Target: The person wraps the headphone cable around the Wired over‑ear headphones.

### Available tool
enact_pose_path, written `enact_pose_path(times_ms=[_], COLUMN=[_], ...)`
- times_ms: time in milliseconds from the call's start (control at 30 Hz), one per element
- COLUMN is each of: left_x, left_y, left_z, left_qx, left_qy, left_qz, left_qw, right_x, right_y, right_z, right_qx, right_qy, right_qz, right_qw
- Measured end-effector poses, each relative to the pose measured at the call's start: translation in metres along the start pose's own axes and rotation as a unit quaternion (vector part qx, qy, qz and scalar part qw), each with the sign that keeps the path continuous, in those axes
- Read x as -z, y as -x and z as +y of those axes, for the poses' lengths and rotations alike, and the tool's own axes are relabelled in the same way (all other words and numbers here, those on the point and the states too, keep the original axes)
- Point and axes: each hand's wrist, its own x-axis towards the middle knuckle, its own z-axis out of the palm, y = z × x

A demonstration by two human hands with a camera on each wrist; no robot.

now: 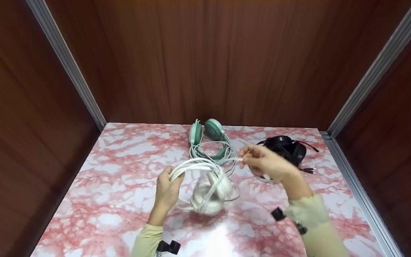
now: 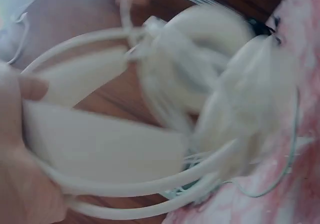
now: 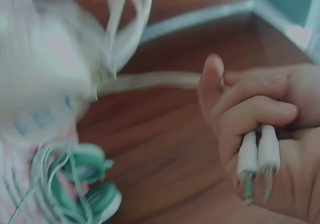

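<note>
My left hand (image 1: pixel 168 189) grips the headband of white headphones (image 1: pixel 209 200), whose ear cups hang blurred over the table. White cable (image 2: pixel 125 186) loops along the headband and around the cups. To the right, my right hand (image 1: pixel 268 164) holds the cable's end, drawn sideways from the headphones. In the right wrist view two white audio plugs (image 3: pixel 258 154) poke out beneath its curled fingers (image 3: pixel 255 114). Behind the white pair, green headphones (image 1: pixel 214 142) lie on the table with their thin cable coiled over them.
Black headphones (image 1: pixel 285 148) lie at the back right, their plugs (image 1: pixel 309 170) toward the right edge. The table (image 1: pixel 120 214) has a pink and white marbled top. Brown wood panels (image 1: pixel 205 64) with metal corner strips (image 1: pixel 71 67) enclose it at the back and sides.
</note>
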Motion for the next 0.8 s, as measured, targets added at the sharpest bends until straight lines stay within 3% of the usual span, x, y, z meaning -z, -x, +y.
enact_pose_path(times_ms=[67, 133, 233, 333, 433, 533, 700, 800], left_x=[-0.008, -0.015, -0.025, -0.032, -0.035, -0.037, -0.04, -0.041], left_y=[0.0, 0.001, 0.004, 0.006, 0.008, 0.01, 0.02, 0.025], left_z=[-0.002, -0.001, 0.003, 0.007, 0.013, 0.019, 0.019, 0.017], left_qx=[-0.013, -0.026, -0.029, -0.033, -0.051, -0.067, -0.042, -0.025], left_qy=[-0.023, -0.015, 0.036, 0.123, 0.224, 0.308, 0.393, 0.424], left_qz=[0.077, 0.136, 0.197, 0.236, 0.234, 0.204, 0.162, 0.135], left_qw=[0.9967, 0.9903, 0.9794, 0.9635, 0.9447, 0.9268, 0.9044, 0.8953], right_x=[-0.019, -0.042, -0.079, -0.112, -0.133, -0.14, -0.142, -0.139], right_y=[0.007, 0.012, 0.018, 0.021, 0.018, 0.012, 0.01, 0.01], right_z=[-0.004, -0.001, 0.014, 0.034, 0.052, 0.065, 0.082, 0.088], right_qx=[0.008, 0.021, 0.059, 0.094, 0.117, 0.141, 0.19, 0.188], right_qy=[0.033, 0.05, 0.008, -0.068, -0.12, -0.119, -0.024, 0.046], right_qz=[0.04, 0.091, 0.171, 0.229, 0.282, 0.352, 0.449, 0.5], right_qw=[0.999, 0.994, 0.983, 0.967, 0.945, 0.918, 0.873, 0.844])
